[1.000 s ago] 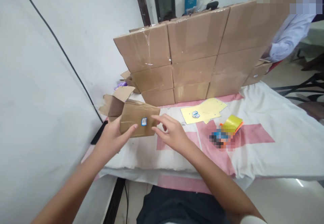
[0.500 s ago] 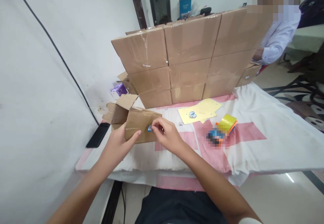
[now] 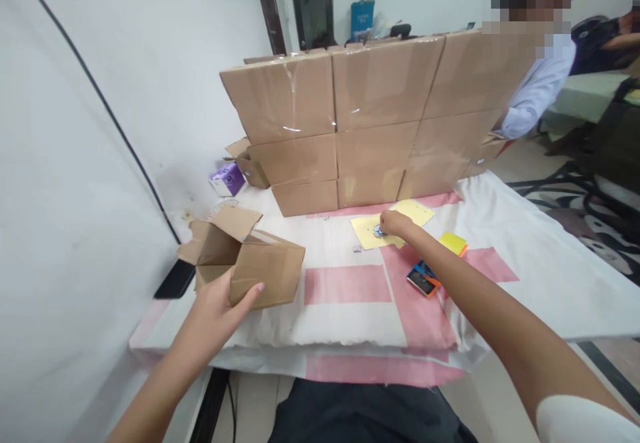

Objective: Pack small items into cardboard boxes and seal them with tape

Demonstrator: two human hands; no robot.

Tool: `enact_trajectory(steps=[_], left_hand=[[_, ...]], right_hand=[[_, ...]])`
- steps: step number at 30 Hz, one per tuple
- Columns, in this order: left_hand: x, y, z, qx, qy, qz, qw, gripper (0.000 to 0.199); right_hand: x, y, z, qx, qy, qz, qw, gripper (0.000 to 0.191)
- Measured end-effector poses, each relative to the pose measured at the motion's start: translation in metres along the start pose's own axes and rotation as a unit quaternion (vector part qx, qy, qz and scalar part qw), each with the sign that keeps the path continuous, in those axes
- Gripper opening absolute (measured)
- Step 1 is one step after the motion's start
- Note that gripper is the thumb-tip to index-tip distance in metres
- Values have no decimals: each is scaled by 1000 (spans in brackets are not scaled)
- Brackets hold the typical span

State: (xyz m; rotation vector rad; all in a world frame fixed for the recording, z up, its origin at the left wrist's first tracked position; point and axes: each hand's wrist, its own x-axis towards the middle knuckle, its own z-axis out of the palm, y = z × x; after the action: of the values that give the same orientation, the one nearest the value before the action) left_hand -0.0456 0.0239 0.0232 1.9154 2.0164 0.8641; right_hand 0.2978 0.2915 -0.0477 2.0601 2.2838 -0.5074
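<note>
My left hand (image 3: 223,303) grips the near left side of an open cardboard box (image 3: 273,271), thumb on its outer face and fingers mostly hidden. The box lies tilted with its flaps spread and its mouth toward the left. My right hand (image 3: 394,223) reaches over a yellow sheet (image 3: 419,212), fingers curled together and pointing down. Small blue-and-white sticker-like pieces (image 3: 379,231) show beside its fingertips. Whatever the fingers pinch, if anything, is hidden. Below my right forearm lies a flat orange, blue and black packet (image 3: 423,278), with a yellow piece (image 3: 454,243) showing beyond the arm.
A wall of taped cardboard boxes (image 3: 380,89) stands along the table's back. A purple-and-white pack (image 3: 227,179) and another open box (image 3: 254,168) sit at the back left. A black phone-like slab (image 3: 175,279) lies by the wall. Another person's sleeve (image 3: 537,93) shows at back right.
My right hand has left the box face, where it pinched a small blue-and-white piece, and moved right to the yellow sheet. No such piece shows on that face now. My left hand still grips the box.
</note>
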Motion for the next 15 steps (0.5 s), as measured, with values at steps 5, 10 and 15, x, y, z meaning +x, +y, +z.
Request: enact_trajectory(steps=[5, 10, 15], left_hand=[[-13, -19, -3, 45, -45, 46, 997, 33], [-27, -37, -7, 139, -64, 184, 971, 25], [-37, -44, -13, 179, -66, 274, 942, 18]], right_hand=[[-5, 0, 6, -47, 57, 43, 996, 55], [-12, -6, 15, 27, 145, -85, 985, 21], [-26, -41, 30, 216, 57, -309, 924, 59]])
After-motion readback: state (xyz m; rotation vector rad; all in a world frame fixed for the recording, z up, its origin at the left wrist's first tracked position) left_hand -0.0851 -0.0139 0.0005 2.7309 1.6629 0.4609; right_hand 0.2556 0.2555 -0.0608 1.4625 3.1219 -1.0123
